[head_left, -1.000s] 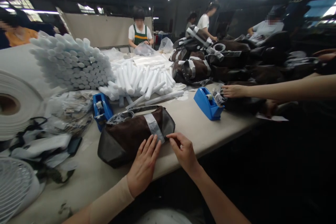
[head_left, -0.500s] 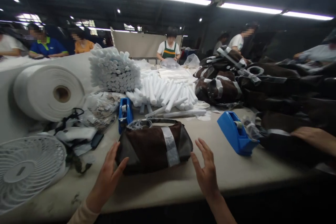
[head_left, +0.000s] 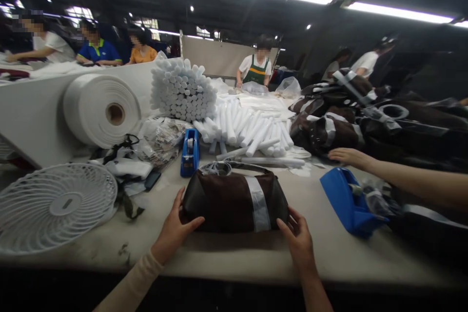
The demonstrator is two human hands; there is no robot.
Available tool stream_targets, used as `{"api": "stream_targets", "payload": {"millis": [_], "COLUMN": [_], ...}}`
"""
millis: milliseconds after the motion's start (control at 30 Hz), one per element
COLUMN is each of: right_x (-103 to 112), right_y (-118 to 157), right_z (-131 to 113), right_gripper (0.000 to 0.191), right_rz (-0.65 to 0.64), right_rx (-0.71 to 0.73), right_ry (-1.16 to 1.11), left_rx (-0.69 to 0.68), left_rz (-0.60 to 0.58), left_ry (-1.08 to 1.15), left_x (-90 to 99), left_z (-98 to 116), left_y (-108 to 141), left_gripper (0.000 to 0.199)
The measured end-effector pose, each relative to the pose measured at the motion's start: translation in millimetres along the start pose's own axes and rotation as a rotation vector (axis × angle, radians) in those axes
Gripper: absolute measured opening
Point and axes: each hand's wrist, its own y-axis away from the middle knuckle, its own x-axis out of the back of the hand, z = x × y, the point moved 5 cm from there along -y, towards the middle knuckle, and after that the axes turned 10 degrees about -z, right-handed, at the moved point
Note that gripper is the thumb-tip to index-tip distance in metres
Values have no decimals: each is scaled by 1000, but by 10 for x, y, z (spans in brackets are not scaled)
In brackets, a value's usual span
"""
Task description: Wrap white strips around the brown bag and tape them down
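A dark brown bag (head_left: 226, 202) with a pale wrap band (head_left: 259, 204) round its right part lies on the table (head_left: 234, 253) in front of me. My left hand (head_left: 177, 231) grips the bag's left end, thumb on the front face and fingers behind the end. At the right end my right hand (head_left: 298, 236) holds it the same way, its thumb on the front lower corner. Clear plastic and a strap sit along the bag's top edge.
Blue tape dispensers stand behind left (head_left: 190, 153) and right (head_left: 347, 202). Another person's arm (head_left: 402, 175) reaches in from the right beside piled brown bags (head_left: 329, 131). A white fan (head_left: 66, 204), a white roll (head_left: 98, 109) and white foam tubes (head_left: 252, 131) lie around. People work beyond.
Both my hands have closed in on the bag's ends and now hold it. The other person's arm has reached further in over the right side. The view has shifted left.
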Motion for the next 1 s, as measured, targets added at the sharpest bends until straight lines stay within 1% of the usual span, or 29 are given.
{"api": "stream_targets", "payload": {"millis": [100,167,200,267,333,367,400,433,467,533,600,667,733,767,833,867,933,1000], "right_x": [8,35,58,114,116,71,-8,-124,-268,-632,-1054,-1481,-1849,-1994,-2181,-2220,-2195,-2059], "right_y": [1,17,23,17,-16,-50,-99,-164,-238,-389,-523,-631,-721,-762,-833,-858,-872,-831], "right_z": [54,78,66,-51,-293,-435,-576,-705,-819,-983,-1052,-1044,-1012,-1007,-1038,-1071,-1148,-1195], "right_gripper": [77,78,77,69,58,52,47,43,39,33,29,26,24,24,27,29,33,35], "right_rz": [-32,-35,-17,74,171,181,155,91,9,-183,-380,-565,-698,-736,-745,-725,-677,-635], "right_rx": [14,11,16,86,225,293,347,381,399,415,418,400,354,330,304,304,316,310], "right_ry": [-28,-26,-1,112,241,283,301,303,300,310,351,382,363,341,291,265,212,174], "left_rx": [-65,-78,-80,-80,-86,-91,-96,-102,-107,-118,-129,-140,-155,-162,-173,-175,-174,-169], "left_rz": [15,21,24,37,50,54,56,56,53,49,49,58,70,74,73,68,64,71], "left_ry": [-63,-73,-70,-73,-78,-81,-85,-87,-91,-102,-111,-120,-133,-140,-141,-137,-129,-131], "left_x": [-3,-8,-11,-11,-7,-5,-3,-1,-1,-1,-4,-5,-6,-6,-7,-8,-5,3], "left_z": [30,-4,-28,-79,-128,-150,-170,-185,-196,-200,-179,-144,-105,-90,-75,-73,-73,-70], "left_y": [39,51,52,43,24,14,4,-3,-9,-13,-7,3,14,19,25,27,31,37], "left_gripper": [99,96,96,94,92,92,92,92,93,93,92,90,89,89,89,90,90,90]}}
